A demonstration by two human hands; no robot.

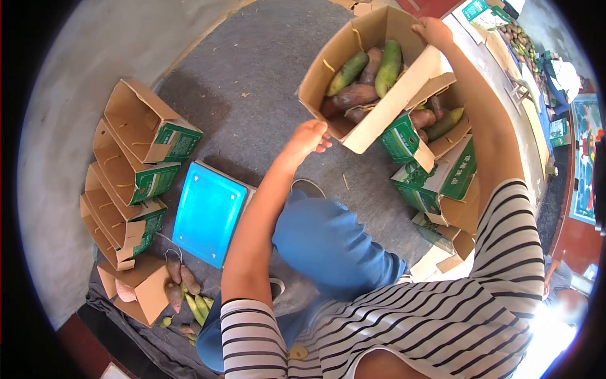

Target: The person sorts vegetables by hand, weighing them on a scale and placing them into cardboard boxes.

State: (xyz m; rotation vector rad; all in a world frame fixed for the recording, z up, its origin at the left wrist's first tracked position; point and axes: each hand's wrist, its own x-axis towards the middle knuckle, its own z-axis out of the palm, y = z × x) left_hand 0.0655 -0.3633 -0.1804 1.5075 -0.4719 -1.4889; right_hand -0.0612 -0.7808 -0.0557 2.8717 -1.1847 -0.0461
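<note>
An open cardboard box (384, 117) is tilted in the air at the upper centre, holding several long green and reddish-brown pieces of produce (355, 96). My right hand (433, 33) grips its upper right edge. At the lower left corner of the same box, my left hand (309, 138) has its fingers curled round the cardboard, partly hidden. Just behind and to the right stands another open box (402, 136) with similar produce inside. Left of my knee, a scale with a blue top (209, 213) lies on the floor.
Empty green-and-brown boxes (178, 140) stand in a row at the left. Loose produce (173, 295) lies beside an open box (151, 292) at the lower left. More boxes (435, 180) are at the right. A person (558, 281) is at the far right.
</note>
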